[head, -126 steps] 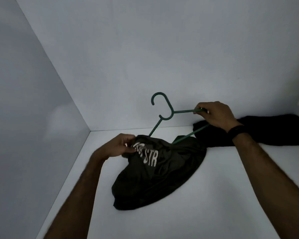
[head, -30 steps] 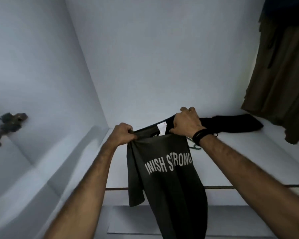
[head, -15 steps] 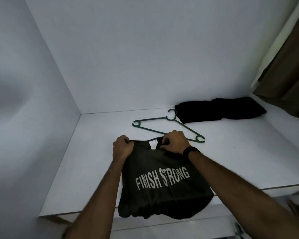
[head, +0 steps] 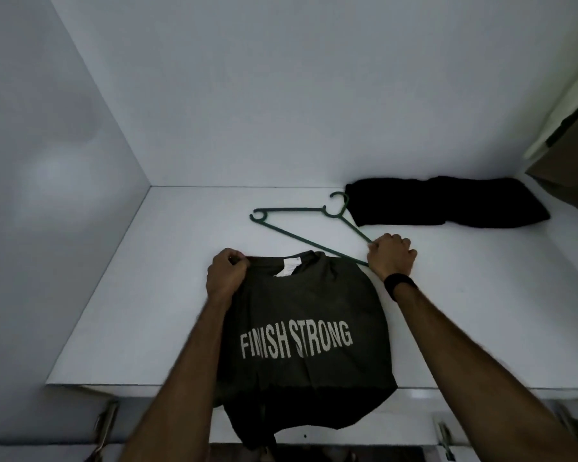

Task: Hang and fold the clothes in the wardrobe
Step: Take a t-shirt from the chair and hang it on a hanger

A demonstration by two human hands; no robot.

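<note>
— Position of the garment?

— A dark T-shirt [head: 301, 328], lettered "FINISH STRONG", lies face up on the white shelf [head: 154, 295]. Its collar points toward the back wall; its lower part hangs over the shelf's front edge. A white label [head: 289, 266] shows inside the neck.

— The hands?

— The left hand [head: 225, 273] is curled tight, pinching the shirt's left shoulder. The right hand [head: 392, 256] is fisted at the right shoulder, beside the near tip of the hanger. Whether it grips the cloth, the hanger end, or both cannot be told: the knuckles cover the point of contact. A black band [head: 399, 285] sits on that wrist.

— The hanger?

— A green hanger [head: 301, 240] lies flat on the shelf behind the shirt, hook toward the back wall, one arm running down to the right hand.

— Anything else on the shelf?

— A folded black garment [head: 447, 201] near the back right corner, its left end just beside the hanger's hook. Brown clothing [head: 577, 155] hangs at the right edge of the view.
</note>
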